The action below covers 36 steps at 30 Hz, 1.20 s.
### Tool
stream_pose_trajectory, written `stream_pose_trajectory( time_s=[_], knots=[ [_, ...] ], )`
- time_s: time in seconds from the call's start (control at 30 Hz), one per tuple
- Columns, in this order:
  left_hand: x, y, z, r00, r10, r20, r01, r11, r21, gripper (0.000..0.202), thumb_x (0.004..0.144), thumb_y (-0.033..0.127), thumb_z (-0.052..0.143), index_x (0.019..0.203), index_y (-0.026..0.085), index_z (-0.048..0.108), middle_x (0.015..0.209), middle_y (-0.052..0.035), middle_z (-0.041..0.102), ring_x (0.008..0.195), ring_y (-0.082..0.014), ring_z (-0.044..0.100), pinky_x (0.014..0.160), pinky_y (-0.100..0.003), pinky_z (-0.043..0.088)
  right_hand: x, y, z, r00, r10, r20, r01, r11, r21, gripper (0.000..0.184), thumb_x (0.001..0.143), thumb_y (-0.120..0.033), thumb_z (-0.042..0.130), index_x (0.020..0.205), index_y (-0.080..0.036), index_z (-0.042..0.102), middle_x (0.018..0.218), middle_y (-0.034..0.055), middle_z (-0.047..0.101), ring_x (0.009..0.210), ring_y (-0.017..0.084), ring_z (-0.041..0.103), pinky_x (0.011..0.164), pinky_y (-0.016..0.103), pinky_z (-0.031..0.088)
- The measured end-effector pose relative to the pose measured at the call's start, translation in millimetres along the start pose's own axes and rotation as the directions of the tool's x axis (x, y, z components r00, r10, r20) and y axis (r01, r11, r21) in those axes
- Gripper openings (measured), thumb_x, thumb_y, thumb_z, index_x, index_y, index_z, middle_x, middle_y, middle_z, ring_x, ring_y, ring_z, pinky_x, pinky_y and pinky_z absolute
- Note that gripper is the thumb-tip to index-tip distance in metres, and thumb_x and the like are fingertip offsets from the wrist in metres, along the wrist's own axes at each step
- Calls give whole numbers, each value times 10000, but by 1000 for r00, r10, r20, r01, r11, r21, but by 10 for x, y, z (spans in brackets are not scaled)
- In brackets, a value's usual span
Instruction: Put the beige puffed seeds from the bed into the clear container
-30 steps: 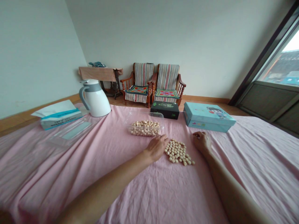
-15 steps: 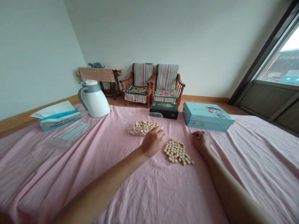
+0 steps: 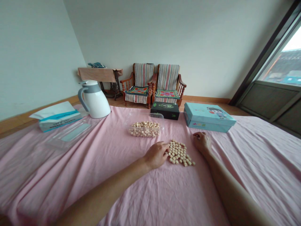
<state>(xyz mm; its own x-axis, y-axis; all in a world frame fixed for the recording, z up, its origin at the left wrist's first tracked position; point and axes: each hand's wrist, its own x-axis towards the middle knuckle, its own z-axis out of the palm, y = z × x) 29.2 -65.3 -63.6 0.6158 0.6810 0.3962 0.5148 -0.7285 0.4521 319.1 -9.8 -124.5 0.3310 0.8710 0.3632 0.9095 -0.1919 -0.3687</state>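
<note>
So far, seeds (image 3: 179, 153) lie packed at the table's (image 3: 70, 175) middle, a bag (image 3: 144, 129) holds more; left hand (image 3: 157, 154) curls onto them, its grip unclear, and right hand (image 3: 201, 142) rests loosely fisted.

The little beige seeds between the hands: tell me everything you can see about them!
The beige seeds form a flat patch, one layer deep, packed in rough rows on the pink cloth. They are small, rounded, pale and matte. The left hand touches the patch's left edge with its fingertips; the right hand rests just apart on the right.
</note>
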Motion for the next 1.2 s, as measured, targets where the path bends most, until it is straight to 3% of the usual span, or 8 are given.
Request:
stream_pose_trajectory(
  time_s=[0.27, 0.37, 0.47, 0.53, 0.67, 0.8, 1.03, 1.2],
  knots=[
    [66, 24, -135, 999, -32, -24, 32, 999, 17, 172, 718, 24, 532, 717, 195, 542, 762, -26, 593, 737, -172, 583, 639, -270, 462, -5, -10, -6, 1000, 2, -6, -2, 1000, 2, 277, 738, -211, 490, 903, -166, 708, 887, 86, 631, 799, 200, 572, 717, 288, 417],
    [232, -27, -400, 978, -69, -195, 84, 994, 71, 132, 755, 59, 512, 748, 185, 552, 799, -32, 584, 767, -168, 577, 678, -271, 468, -5, -9, -4, 1000, 6, -8, -6, 1000, 5, 276, 739, -212, 489, 901, -165, 708, 899, 91, 629, 799, 200, 574, 714, 287, 419],
    [361, -83, -646, 907, -66, -415, 129, 983, 128, 199, 796, 101, 510, 969, 178, 574, 975, -62, 578, 941, -189, 558, 829, -313, 455, -4, -6, 1, 1000, 4, -6, -4, 1000, 9, 279, 741, -215, 486, 901, -159, 707, 898, 100, 628, 794, 205, 576, 723, 294, 423],
    [377, -87, -699, 891, -51, -452, 126, 982, 139, 231, 807, 118, 517, 1025, 175, 570, 1018, -74, 570, 982, -196, 544, 866, -330, 440, -2, -4, 5, 1000, -1, -5, 1, 1000, 15, 278, 743, -213, 485, 901, -157, 707, 896, 102, 630, 790, 205, 577, 728, 296, 426],
    [260, -6, -498, 986, -21, -167, 28, 999, 39, 123, 797, 96, 509, 816, 173, 603, 841, -39, 604, 823, -171, 577, 746, -288, 459, 3, 4, 15, 1000, -9, -9, 9, 1000, 21, 274, 741, -207, 485, 892, -153, 708, 894, 106, 635, 790, 209, 574, 731, 301, 427],
    [91, 83, -177, 997, 18, 78, -14, 998, -55, 141, 745, 57, 527, 747, 180, 598, 786, -28, 612, 746, -164, 583, 677, -271, 453, 11, 16, 33, 1000, -11, -11, 12, 1000, 26, 276, 735, -211, 484, 888, -153, 706, 881, 98, 629, 788, 204, 574, 741, 299, 428],
    [-38, 98, 26, 999, -9, 38, 10, 999, -31, 169, 704, 35, 500, 729, 201, 521, 781, -30, 600, 750, -180, 567, 648, -279, 428, 17, 30, 53, 1000, -5, -12, 5, 1000, 24, 278, 735, -214, 476, 884, -161, 705, 885, 91, 626, 796, 203, 574, 716, 293, 425],
    [145, -10, -224, 997, -64, -52, 66, 997, 33, 137, 716, 56, 504, 736, 190, 516, 766, -20, 580, 732, -161, 555, 637, -261, 422, 19, 32, 57, 1000, 1, -13, -1, 1000, 16, 275, 728, -203, 484, 888, -169, 704, 881, 85, 626, 802, 202, 571, 708, 288, 422]
  ],
)
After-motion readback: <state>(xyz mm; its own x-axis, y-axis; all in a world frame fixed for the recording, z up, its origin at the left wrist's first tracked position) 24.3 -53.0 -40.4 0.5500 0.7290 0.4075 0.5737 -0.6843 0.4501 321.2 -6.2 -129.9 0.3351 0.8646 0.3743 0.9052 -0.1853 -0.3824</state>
